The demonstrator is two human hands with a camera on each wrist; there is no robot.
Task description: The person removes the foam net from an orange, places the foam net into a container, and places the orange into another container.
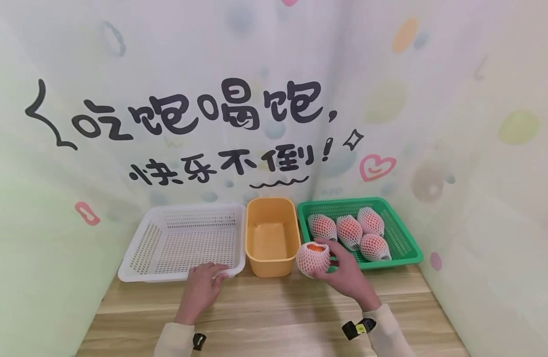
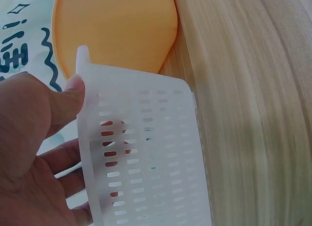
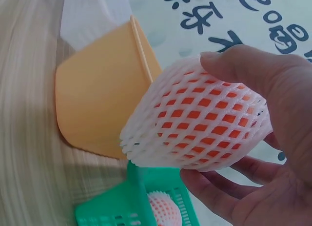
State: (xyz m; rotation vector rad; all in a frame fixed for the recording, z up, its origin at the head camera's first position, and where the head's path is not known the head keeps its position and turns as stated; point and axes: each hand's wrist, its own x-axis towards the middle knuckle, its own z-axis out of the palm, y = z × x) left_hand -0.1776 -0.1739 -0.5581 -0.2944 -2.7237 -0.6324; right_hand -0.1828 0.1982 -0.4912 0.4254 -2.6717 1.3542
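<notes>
My right hand [image 1: 342,270] holds a round orange-red fruit [image 1: 313,258] in a white foam net, in front of the green basket's near left corner. In the right wrist view, the thumb lies on one side of the netted fruit [image 3: 204,123] and the fingers on the other. My left hand [image 1: 202,290] grips the near rim of the white plastic basket [image 1: 140,277], close to its right corner. The left wrist view has the thumb at the rim and fingers behind the slotted wall [image 2: 151,153]. Several more netted fruits [image 1: 348,230] lie inside the green basket [image 1: 400,233].
Between the two baskets stands a deep orange-yellow bin [image 1: 271,267], with nothing seen inside. All three containers line up on a wooden table [image 1: 256,317], against a printed curtain [image 1: 211,49] with black lettering. Curtains also rise at both sides.
</notes>
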